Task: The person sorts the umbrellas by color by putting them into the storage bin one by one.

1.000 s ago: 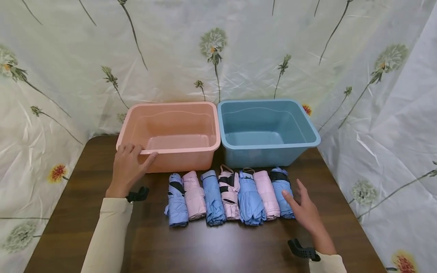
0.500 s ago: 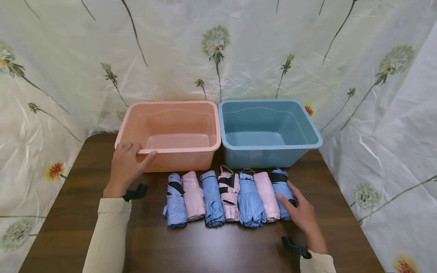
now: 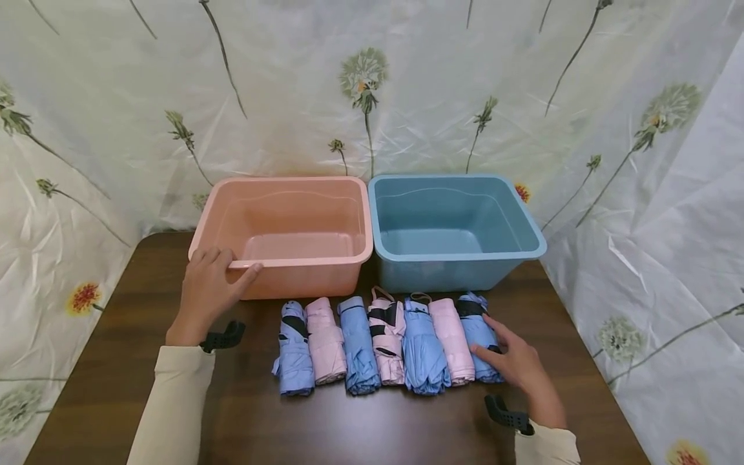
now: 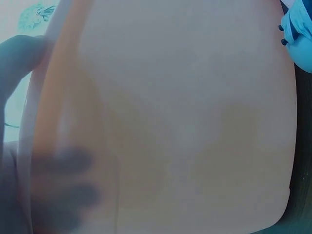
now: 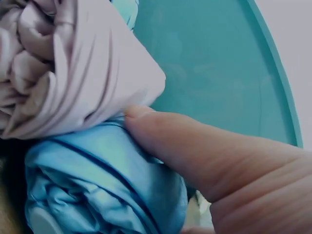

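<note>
My left hand (image 3: 206,290) grips the near left part of the rim of a pink plastic basin (image 3: 308,281). Up close in the left wrist view, the thumb lies outside the basin wall (image 4: 185,122) and the fingers show dimly through it. At the right end of a row of folded umbrellas, my right hand (image 3: 520,365) holds a blue folded umbrella (image 3: 478,332) between thumb and fingers. The right wrist view shows its thumb (image 5: 170,136) between this blue umbrella (image 5: 102,175) and the pink umbrella (image 5: 97,68) beside it.
Several other blue and pink umbrellas (image 3: 360,349) lie side by side, alternating in colour, on the dark wooden table (image 3: 349,433). A blue basin (image 3: 459,257) stands right of the pink one. Flowered cloth (image 3: 430,97) hangs behind and at both sides.
My right hand has moved left from beside the row onto the rightmost blue umbrella and taken hold of it. The left hand stays on the pink basin's rim.
</note>
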A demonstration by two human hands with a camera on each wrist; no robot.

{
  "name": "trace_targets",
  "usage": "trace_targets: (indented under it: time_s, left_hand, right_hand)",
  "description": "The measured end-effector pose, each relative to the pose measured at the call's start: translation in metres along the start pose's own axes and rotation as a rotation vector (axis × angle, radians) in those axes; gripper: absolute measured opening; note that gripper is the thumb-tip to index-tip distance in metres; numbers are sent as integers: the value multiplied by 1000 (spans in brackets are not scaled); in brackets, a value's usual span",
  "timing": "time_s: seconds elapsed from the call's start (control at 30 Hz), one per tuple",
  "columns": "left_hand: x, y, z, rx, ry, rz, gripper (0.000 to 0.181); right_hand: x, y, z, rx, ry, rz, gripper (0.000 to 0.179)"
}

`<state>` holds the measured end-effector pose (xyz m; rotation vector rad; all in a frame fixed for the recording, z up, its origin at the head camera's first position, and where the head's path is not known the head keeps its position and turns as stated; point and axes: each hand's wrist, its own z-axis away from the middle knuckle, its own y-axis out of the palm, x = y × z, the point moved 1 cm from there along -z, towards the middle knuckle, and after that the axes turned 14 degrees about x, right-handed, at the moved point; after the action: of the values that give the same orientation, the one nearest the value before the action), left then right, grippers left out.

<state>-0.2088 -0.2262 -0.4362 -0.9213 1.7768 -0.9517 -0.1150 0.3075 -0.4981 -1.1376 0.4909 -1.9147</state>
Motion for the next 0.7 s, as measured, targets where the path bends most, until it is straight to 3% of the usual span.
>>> trace_targets:
  time_s: [0.17, 0.7]
  left_hand:
    - [-1, 0, 2, -1, -12, -4, 46]
    - [2, 3, 1, -7, -8, 5, 47]
  right_hand:
    - [1, -5, 1, 27, -10, 30, 90]
    - [3, 1, -3, -11, -74, 76, 80]
